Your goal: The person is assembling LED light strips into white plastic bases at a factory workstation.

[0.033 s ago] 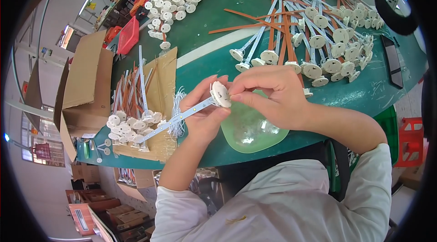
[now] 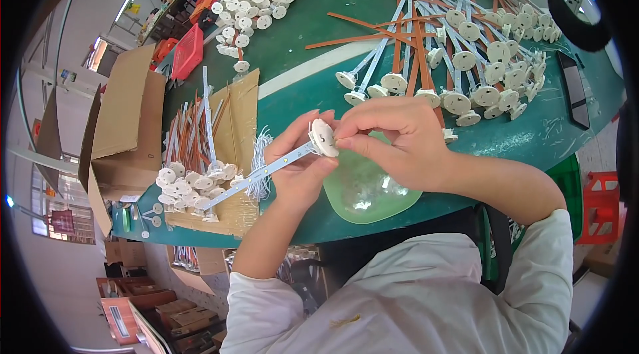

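White disc (image 2: 323, 139), tilted, in left grip (image 2: 297, 177)

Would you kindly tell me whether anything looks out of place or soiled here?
A few orange strips lie crosswise in the pile on the right, unlike most others there. The otherwise plain white shirt bears a small yellowish-brown mark, perhaps a stain; I cannot tell.

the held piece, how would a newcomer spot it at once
On the green table, find the pale green container at the near edge. At its upper left, where left hand and right hand meet, is a white disc with a pale strip slanting down leftward. Unlike the similar discs lying around, this one is held up.
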A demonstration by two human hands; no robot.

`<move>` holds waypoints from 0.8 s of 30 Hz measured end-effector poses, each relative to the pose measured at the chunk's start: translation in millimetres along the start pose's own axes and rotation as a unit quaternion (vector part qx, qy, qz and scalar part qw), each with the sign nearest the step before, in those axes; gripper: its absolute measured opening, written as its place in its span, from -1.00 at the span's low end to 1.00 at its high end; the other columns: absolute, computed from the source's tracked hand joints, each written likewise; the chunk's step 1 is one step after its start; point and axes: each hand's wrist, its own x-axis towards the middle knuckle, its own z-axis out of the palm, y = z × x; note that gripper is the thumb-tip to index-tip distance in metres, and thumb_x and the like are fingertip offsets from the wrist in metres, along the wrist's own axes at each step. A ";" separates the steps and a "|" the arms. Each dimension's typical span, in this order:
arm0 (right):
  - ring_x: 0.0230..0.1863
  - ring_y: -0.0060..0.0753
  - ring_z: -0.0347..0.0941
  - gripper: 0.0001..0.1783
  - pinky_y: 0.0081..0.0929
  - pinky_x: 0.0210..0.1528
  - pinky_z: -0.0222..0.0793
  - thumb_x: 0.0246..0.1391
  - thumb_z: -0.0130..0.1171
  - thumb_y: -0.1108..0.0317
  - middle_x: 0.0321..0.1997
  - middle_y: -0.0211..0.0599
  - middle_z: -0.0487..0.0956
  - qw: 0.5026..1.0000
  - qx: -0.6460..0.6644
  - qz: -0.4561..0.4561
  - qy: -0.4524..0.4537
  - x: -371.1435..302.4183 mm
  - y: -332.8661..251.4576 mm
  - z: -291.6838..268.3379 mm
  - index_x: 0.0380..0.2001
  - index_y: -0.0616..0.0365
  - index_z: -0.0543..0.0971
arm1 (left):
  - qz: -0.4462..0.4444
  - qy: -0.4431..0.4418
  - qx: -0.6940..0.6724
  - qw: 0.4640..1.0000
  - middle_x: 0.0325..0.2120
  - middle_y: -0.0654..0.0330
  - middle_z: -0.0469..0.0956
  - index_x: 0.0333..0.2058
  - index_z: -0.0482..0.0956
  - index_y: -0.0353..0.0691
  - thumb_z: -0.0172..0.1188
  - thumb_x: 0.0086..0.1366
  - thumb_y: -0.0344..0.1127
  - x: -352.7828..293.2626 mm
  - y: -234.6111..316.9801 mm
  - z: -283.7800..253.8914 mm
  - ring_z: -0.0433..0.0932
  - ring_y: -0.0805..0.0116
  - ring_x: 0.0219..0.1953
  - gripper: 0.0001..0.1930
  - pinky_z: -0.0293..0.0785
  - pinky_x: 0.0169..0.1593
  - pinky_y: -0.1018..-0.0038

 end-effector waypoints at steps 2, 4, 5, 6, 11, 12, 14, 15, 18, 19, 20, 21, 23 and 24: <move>-0.31 -0.43 0.59 -0.88 -0.54 -0.24 0.48 0.00 0.27 0.59 -0.29 -0.27 0.67 1.000 0.011 -0.008 0.028 -2.4 1.5 4.6 -0.34 0.25 0.67 | 0.003 0.004 0.010 1.000 0.06 -0.13 0.51 0.18 0.35 -0.43 0.44 0.05 -0.46 -0.8 -0.3 -0.3 0.55 0.08 0.07 -0.30 0.46 0.17 0.16; -0.31 -0.43 0.59 -0.88 -0.54 -0.24 0.48 -0.01 0.28 0.59 -0.29 -0.27 0.67 0.999 -0.002 -0.034 0.014 -0.1 1.7 3.9 -0.34 0.24 0.68 | 0.006 0.010 0.021 1.000 0.06 -0.14 0.51 0.17 0.36 -0.43 0.44 0.05 -0.45 -2.2 0.4 -3.5 0.55 0.08 0.07 -0.30 0.46 0.17 0.16; -0.31 -0.43 0.60 -0.87 -0.54 -0.25 0.49 -0.02 0.29 0.59 -0.30 -0.27 0.67 0.998 -0.015 -0.059 0.002 1.7 1.6 2.9 -0.35 0.24 0.68 | -0.003 0.008 0.011 1.000 0.04 -0.14 0.52 0.15 0.39 -0.44 0.46 0.03 -0.44 -2.8 1.2 -6.0 0.55 0.08 0.06 -0.31 0.46 0.17 0.16; -0.31 -0.43 0.60 -0.87 -0.54 -0.25 0.49 -0.02 0.29 0.59 -0.30 -0.27 0.67 0.998 -0.015 -0.060 0.000 4.4 1.6 -0.8 -0.35 0.24 0.68 | -0.010 0.006 0.002 1.000 0.03 -0.14 0.54 0.13 0.41 -0.45 0.47 0.02 -0.44 -2.4 2.3 -7.6 0.56 0.07 0.06 -0.32 0.46 0.17 0.16; -0.37 -0.40 0.62 -0.91 -0.55 -0.28 0.50 -0.06 0.33 0.58 -0.34 -0.26 0.68 0.987 0.059 -0.072 -0.128 13.4 -1.3 -17.0 -0.41 0.22 0.70 | 0.050 -0.119 0.000 0.992 -0.01 -0.15 0.56 0.08 0.47 -0.47 0.50 -0.03 -0.46 8.5 4.4 -10.1 0.56 0.03 0.05 -0.34 0.46 0.16 0.17; -0.37 -0.40 0.62 -0.91 -0.55 -0.28 0.50 -0.06 0.33 0.58 -0.34 -0.26 0.68 0.987 0.058 -0.071 -0.129 13.1 -3.0 -16.8 -0.41 0.22 0.70 | 0.075 -0.144 -0.007 0.987 -0.02 -0.15 0.57 0.07 0.47 -0.48 0.51 -0.05 -0.47 9.6 3.3 -9.6 0.57 0.01 0.05 -0.34 0.46 0.15 0.17; -0.42 -0.34 0.61 -0.89 -0.53 -0.35 0.49 -0.08 0.34 0.56 -0.40 -0.27 0.67 0.994 -0.012 -0.056 -0.093 9.6 -6.2 -14.2 -0.40 0.19 0.69 | 0.083 -0.132 0.003 0.988 -0.01 -0.15 0.56 0.08 0.46 -0.49 0.50 -0.05 -0.49 8.1 4.5 -6.4 0.57 0.01 0.04 -0.33 0.47 0.14 0.17; -0.42 -0.34 0.61 -0.89 -0.53 -0.35 0.49 -0.08 0.34 0.56 -0.40 -0.27 0.67 0.994 -0.012 -0.056 -0.094 8.3 -6.6 -12.1 -0.40 0.19 0.69 | 0.093 -0.121 0.014 0.988 -0.01 -0.15 0.56 0.09 0.45 -0.50 0.50 -0.05 -0.50 7.2 4.8 -5.5 0.57 0.00 0.04 -0.32 0.48 0.14 0.17; -0.47 -0.30 0.60 -0.87 -0.49 -0.43 0.46 -0.12 0.34 0.56 -0.44 -0.28 0.65 0.984 -0.125 -0.127 -0.023 3.2 -4.5 -1.8 -0.42 0.17 0.66 | 0.058 -0.046 0.054 0.996 0.01 -0.13 0.54 0.11 0.42 -0.51 0.50 -0.04 -0.52 -0.7 4.9 -3.4 0.57 0.01 0.04 -0.30 0.49 0.14 0.17; -0.48 -0.28 0.59 -0.86 -0.48 -0.46 0.45 -0.13 0.33 0.57 -0.44 -0.27 0.65 0.980 -0.132 -0.149 0.006 1.4 -2.7 2.7 -0.42 0.17 0.64 | 0.060 -0.045 0.054 0.996 0.01 -0.13 0.54 0.11 0.42 -0.51 0.50 -0.04 -0.52 -1.8 4.9 -2.4 0.57 0.01 0.04 -0.30 0.49 0.14 0.17; -0.48 -0.26 0.58 -0.85 -0.47 -0.48 0.43 -0.14 0.33 0.57 -0.44 -0.26 0.64 0.975 -0.139 -0.171 0.036 0.5 -1.2 5.2 -0.42 0.17 0.62 | 0.065 -0.047 0.065 0.995 0.02 -0.12 0.54 0.12 0.41 -0.52 0.49 -0.04 -0.53 -2.3 4.6 -1.6 0.57 0.01 0.04 -0.30 0.49 0.14 0.16; -0.48 -0.26 0.58 -0.85 -0.47 -0.48 0.43 -0.14 0.33 0.57 -0.44 -0.26 0.64 0.975 -0.138 -0.171 0.035 -0.3 -0.4 6.4 -0.42 0.17 0.62 | 0.068 -0.049 0.077 0.994 0.03 -0.11 0.53 0.12 0.41 -0.52 0.49 -0.04 -0.54 -3.0 4.8 -1.4 0.57 0.02 0.04 -0.29 0.49 0.14 0.15; -0.49 -0.27 0.58 -0.85 -0.49 -0.49 0.42 -0.14 0.32 0.58 -0.44 -0.26 0.64 0.968 -0.165 -0.185 0.030 -0.5 0.4 7.8 -0.41 0.19 0.61 | 0.074 -0.049 0.085 0.992 0.03 -0.11 0.53 0.12 0.40 -0.52 0.49 -0.03 -0.54 -2.8 5.7 -2.0 0.56 0.02 0.05 -0.30 0.49 0.15 0.15; -0.49 -0.27 0.58 -0.85 -0.49 -0.49 0.42 -0.14 0.32 0.58 -0.44 -0.26 0.64 0.968 -0.165 -0.185 0.029 -2.1 0.8 7.9 -0.41 0.19 0.61 | 0.079 -0.052 0.093 0.991 0.03 -0.10 0.54 0.12 0.40 -0.53 0.48 -0.03 -0.54 -2.7 4.8 -1.6 0.56 0.02 0.05 -0.31 0.48 0.15 0.15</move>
